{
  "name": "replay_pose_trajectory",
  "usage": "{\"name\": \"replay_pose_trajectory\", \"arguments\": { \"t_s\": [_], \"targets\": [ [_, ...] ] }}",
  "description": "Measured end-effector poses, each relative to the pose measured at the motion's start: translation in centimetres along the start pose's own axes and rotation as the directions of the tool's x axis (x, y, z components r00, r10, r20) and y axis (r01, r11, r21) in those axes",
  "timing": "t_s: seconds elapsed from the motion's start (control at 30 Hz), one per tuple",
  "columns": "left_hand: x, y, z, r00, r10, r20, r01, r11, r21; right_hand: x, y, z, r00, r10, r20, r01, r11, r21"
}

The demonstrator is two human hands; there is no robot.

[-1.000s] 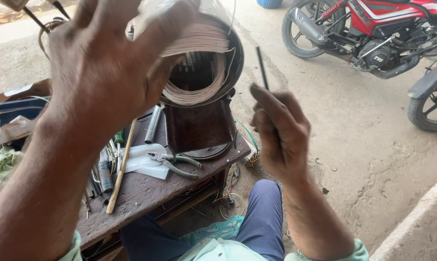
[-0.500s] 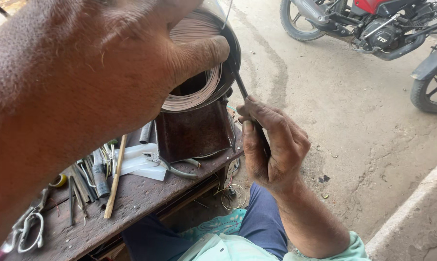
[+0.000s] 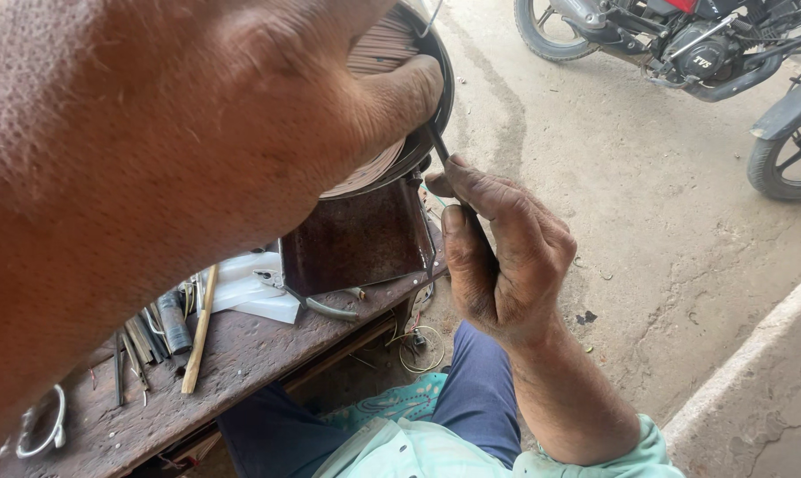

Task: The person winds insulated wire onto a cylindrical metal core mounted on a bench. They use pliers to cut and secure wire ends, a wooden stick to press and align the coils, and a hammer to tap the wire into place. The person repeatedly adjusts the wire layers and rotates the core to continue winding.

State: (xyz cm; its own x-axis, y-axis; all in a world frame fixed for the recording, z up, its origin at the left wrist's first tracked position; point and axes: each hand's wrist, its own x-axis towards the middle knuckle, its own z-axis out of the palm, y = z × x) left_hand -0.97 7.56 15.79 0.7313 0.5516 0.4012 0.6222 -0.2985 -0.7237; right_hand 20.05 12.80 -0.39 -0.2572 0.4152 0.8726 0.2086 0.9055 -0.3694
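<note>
My left hand [image 3: 241,115] fills the upper left of the view, close to the camera, and grips a round dark motor part with a ring of copper wire windings [image 3: 391,53]; its thumb lies across the windings. My right hand [image 3: 498,257] is closed around a thin dark rod-like tool [image 3: 439,144], whose tip touches the rim of the round part. Below them stands a dark brown metal block [image 3: 356,239] on a low wooden bench [image 3: 241,354].
Several hand tools, a wooden stick [image 3: 199,327] and white paper [image 3: 250,292] lie on the bench, scissors [image 3: 42,429] at its left end. Motorcycles [image 3: 684,44] are parked on the cracked concrete at top right. A raised curb [image 3: 754,354] runs at right.
My right hand has moved up and left, bringing the thin tool against the rim of the round part. My left hand with the windings has come closer to the camera.
</note>
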Motion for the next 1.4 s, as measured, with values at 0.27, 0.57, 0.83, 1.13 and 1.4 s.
{"name": "replay_pose_trajectory", "arguments": {
  "t_s": [0.27,0.57,0.83,1.13,1.4],
  "targets": [
    [0.5,0.4,0.0,0.995,0.082,0.054,-0.095,0.942,0.32,0.8,0.5,-0.2,0.999,-0.034,0.022,0.034,0.999,-0.004],
    [-1.2,0.7,-0.1,0.988,-0.155,-0.008,0.15,0.97,-0.193,-0.4,1.0,0.0,1.0,-0.003,-0.03,0.004,1.0,0.03],
    [-5.0,0.2,0.6,0.965,-0.255,-0.054,0.236,0.943,-0.236,-3.1,0.8,-1.5,0.991,0.004,-0.137,0.026,0.976,0.217],
    [-8.1,0.0,1.9,0.927,-0.371,-0.047,0.316,0.844,-0.433,-3.9,2.1,-1.9,0.97,-0.083,-0.229,0.131,0.97,0.203],
    [-6.2,1.0,2.5,0.923,-0.328,-0.203,0.249,0.909,-0.334,5.5,2.8,1.3,0.927,-0.327,-0.183,0.294,0.938,-0.186]
  ]
}}
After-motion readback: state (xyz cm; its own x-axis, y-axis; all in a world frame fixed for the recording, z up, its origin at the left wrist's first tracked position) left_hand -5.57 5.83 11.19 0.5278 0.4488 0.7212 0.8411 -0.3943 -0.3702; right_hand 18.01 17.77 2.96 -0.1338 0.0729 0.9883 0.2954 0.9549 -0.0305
